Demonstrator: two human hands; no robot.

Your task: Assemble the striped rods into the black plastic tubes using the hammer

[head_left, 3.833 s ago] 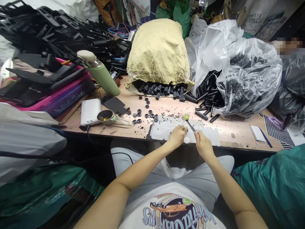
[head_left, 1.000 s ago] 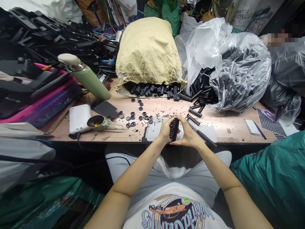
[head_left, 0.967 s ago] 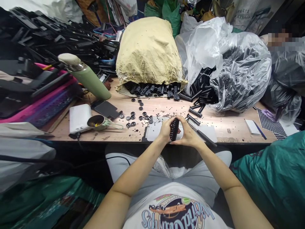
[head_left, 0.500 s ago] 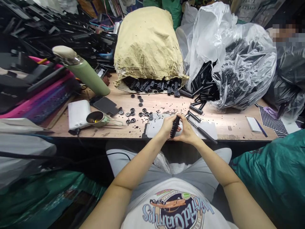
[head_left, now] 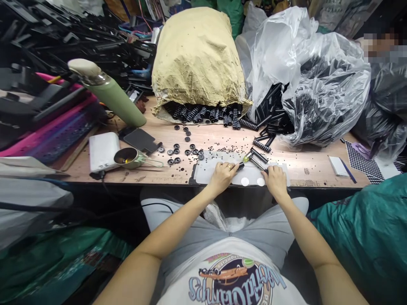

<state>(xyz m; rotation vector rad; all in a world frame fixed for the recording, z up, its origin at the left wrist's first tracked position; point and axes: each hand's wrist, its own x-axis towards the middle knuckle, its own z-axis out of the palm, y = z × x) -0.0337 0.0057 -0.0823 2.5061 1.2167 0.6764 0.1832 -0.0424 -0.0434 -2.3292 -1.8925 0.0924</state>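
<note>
Left hand [head_left: 224,174] pinches black cylinder [head_left: 241,166], right hand [head_left: 276,180] grips metal-shafted hammer [head_left: 257,164]. Below: whitish flat sheet [head_left: 206,170] on pinkish wood-grain tabletop [head_left: 313,159]. Beyond: bulging yellow sack [head_left: 199,59].

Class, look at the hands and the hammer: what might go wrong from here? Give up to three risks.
1. The right hand grips the hammer, whose head is near the left hand; a stray blow might hit it.
2. The left hand holds a small black piece, which might slip if knocked.
3. Loose black wheels lie beside the white mat; a bump might scatter them.
</note>
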